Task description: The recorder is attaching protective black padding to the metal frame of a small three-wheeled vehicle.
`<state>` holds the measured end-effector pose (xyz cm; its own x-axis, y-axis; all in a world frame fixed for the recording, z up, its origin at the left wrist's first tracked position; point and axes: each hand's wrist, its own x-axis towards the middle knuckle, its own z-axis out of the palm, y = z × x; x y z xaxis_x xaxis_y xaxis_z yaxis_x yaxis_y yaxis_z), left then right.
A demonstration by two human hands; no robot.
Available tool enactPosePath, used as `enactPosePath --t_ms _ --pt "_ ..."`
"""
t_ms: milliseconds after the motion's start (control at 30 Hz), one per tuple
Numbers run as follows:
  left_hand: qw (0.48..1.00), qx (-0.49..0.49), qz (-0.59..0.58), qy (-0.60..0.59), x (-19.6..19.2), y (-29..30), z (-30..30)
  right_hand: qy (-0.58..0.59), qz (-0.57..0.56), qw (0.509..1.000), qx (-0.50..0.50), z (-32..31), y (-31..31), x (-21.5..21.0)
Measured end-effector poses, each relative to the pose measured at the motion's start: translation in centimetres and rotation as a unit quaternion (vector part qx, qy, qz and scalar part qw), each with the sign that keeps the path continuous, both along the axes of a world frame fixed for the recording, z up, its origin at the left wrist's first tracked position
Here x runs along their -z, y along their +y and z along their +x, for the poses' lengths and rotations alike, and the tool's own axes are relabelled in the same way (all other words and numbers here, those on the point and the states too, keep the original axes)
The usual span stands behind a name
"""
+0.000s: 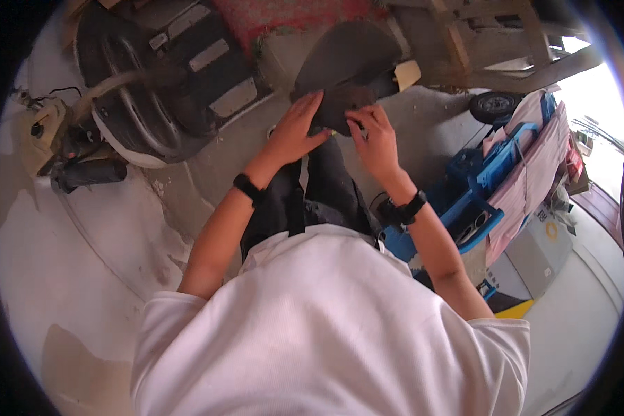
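In front of me, above my knees, is a dark, rounded panel (348, 59) shaped like a saddle; I cannot tell its exact kind. My left hand (293, 133) lies along its left side, with fingers stretched out and the thumb apart. On the near right part of the panel, my right hand (377, 142) has thumb and index finger bent together in a pinch. Whatever sits between those fingertips is too small to make out. A cream-coloured block-like part (407, 74) shows at the panel's right edge.
On the left stands a scooter with a dark footboard (201, 59) and a black handlebar grip (93, 175). A blue cart frame (489, 184) with pink cloth (530, 194) is at the right, near a small black wheel (494, 105). Wooden beams (457, 45) lie at the far right.
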<state>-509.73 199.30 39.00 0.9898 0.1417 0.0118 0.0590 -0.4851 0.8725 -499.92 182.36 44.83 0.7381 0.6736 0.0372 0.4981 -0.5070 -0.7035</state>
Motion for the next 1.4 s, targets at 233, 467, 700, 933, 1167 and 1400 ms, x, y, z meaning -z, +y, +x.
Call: enactPosePath --t_ms 233,467,700,933,1167,1400 --pt "0.998 -0.054 0.033 0.014 0.8 -1.9 4.5 -0.031 -0.056 0.989 0.135 0.2 -0.7 0.9" --pt "0.990 -0.093 0.096 -0.054 4.1 -2.9 2.5 0.214 -0.047 0.958 0.183 -1.8 -1.8 5.8" --pt "0.997 -0.057 0.050 -0.013 9.0 -1.2 -0.8 0.325 -0.043 0.935 0.136 -4.0 1.5 5.3" --pt "0.995 -0.071 -0.061 0.014 9.2 -0.5 -1.0 0.423 -0.042 0.890 0.165 -4.1 3.2 7.3" --pt "0.997 -0.079 -0.023 0.015 8.7 -0.9 -1.3 0.336 -0.044 0.934 0.116 -3.1 1.8 8.1" --pt "0.989 -0.093 0.113 -0.004 0.1 -4.0 6.8 0.372 0.094 0.872 0.303 -1.0 -0.3 5.2"
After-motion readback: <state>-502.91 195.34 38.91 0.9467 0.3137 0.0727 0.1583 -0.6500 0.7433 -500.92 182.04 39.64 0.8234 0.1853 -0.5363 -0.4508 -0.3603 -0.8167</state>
